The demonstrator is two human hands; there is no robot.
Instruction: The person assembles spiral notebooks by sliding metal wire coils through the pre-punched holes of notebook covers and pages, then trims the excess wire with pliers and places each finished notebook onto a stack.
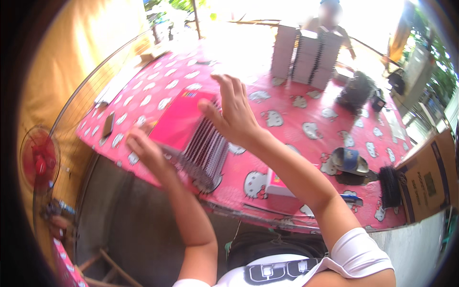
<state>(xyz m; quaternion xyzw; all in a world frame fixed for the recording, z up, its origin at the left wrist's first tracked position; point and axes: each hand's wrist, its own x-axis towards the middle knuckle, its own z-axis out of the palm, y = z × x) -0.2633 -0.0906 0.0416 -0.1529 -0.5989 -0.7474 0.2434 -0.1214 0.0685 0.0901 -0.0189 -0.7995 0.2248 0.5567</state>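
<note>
A stack of spiral notebooks with a bright pink cover (178,120) on top lies in front of me, its wire-bound edges facing right. At the near left side of the stack is my left hand (147,152), slightly blurred, with its fingers stretched out and nothing in them. My right hand (233,111) is raised over the far right corner of the stack, palm turned toward it and fingers spread. It holds nothing, and whether it touches the notebooks I cannot tell.
Tall notebook stacks (306,60) stand at the back, a person (330,21) behind them. On the right are a dark plastic bag (357,91), a blue roll-like object (350,160), black coils (389,186) and a cardboard box (430,174). A fan (39,160) stands left.
</note>
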